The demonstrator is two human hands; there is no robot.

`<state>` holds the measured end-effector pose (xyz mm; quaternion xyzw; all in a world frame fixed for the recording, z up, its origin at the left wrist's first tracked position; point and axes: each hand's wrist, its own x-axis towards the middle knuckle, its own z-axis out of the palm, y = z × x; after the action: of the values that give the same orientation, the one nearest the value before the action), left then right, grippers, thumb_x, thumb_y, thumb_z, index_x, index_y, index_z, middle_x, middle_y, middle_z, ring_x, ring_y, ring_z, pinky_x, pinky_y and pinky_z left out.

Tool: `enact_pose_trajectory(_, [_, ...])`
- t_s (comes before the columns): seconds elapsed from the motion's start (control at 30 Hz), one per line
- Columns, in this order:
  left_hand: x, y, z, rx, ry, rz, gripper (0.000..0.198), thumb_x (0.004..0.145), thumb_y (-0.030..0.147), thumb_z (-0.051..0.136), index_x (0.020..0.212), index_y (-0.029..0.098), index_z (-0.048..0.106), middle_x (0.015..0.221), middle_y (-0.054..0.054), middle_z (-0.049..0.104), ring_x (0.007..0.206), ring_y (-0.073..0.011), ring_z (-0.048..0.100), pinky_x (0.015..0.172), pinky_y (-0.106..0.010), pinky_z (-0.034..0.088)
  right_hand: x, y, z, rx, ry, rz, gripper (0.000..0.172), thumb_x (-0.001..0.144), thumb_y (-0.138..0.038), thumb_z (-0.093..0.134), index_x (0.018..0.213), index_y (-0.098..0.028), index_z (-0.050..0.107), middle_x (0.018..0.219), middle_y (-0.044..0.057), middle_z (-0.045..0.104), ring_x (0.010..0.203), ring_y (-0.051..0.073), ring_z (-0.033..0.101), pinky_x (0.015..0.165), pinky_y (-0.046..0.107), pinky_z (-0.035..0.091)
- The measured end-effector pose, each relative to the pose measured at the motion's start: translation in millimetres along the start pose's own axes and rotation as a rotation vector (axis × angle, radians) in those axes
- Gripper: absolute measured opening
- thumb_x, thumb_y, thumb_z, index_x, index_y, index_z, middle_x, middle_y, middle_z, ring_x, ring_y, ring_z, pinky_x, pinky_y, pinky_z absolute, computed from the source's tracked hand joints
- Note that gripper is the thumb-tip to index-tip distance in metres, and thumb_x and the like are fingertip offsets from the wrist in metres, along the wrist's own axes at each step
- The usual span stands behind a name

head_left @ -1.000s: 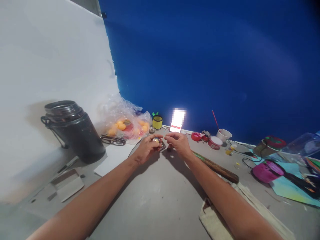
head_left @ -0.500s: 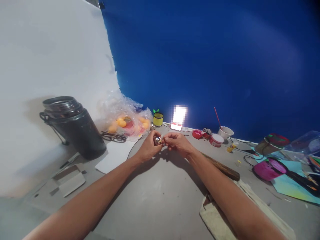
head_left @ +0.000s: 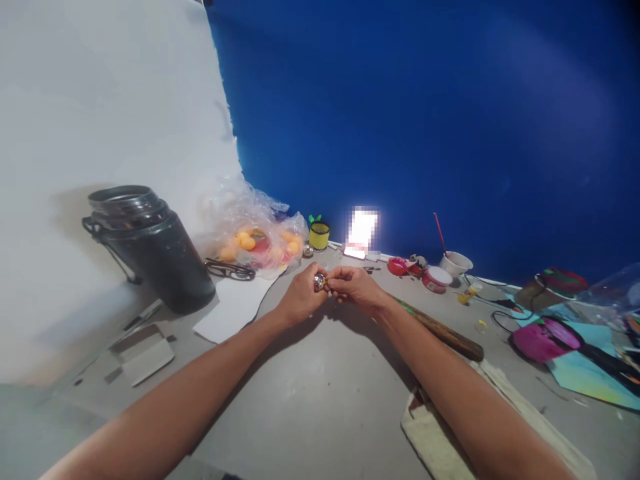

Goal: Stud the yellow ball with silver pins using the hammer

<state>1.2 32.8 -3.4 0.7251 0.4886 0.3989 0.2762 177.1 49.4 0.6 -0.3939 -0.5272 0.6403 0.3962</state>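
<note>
small shiny object (head_left: 319,283) half hidden by fingers (head_left: 334,287), phone screen (head_left: 363,230) blurred

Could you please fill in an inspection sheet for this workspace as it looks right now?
Surface: grey table, scuffed, with a white sheet on it.
Things in hand: small shiny ball, pinched between both hands.
Clutter: black jar, glasses, plastic bag of orange balls, yellow cup, paint pots, wooden stick, cloth bag.
Hands: left hand and right hand both shut on the ball.
Cables: black cable looped at the right.
Surroundings: blue backdrop, white wall, glowing phone.
</note>
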Motion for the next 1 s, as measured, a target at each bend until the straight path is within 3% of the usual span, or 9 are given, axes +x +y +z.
enact_pose_trajectory(0.77, [-1.5, -1.7, 1.3, 0.001, -0.055, 0.019, 0.013, 0.080, 0.031, 0.059, 0.083, 0.022, 0.051, 0.074, 0.004, 0.060, 0.067, -0.0144, 0.051, 0.061, -0.027, 0.038, -0.6, -3.0, -0.4, -0.035, -0.061, 0.005, 0.032, 0.058, -0.039, 0.092, 0.073, -0.016, 0.074, 0.066, -0.001, 0.066, 0.057, 0.008, 0.054, 0.054, 0.021, 0.045])
enact_pose_trajectory(1.0, [-2.9, -3.3, 4.0, 0.098, 0.010, 0.001, 0.010, 0.076, 0.020, 0.056, 0.083, 0.023, 0.048, 0.073, 0.003, 0.058, 0.068, -0.0164, 0.053, 0.064, -0.029, 0.038, -1.5, -2.5, 12.4, -0.214, 0.049, -0.115, 0.021, 0.068, -0.034, 0.079, 0.072, -0.016, 0.070, 0.064, -0.002, 0.065, 0.052, 0.009, 0.055, 0.051, 0.023, 0.050])
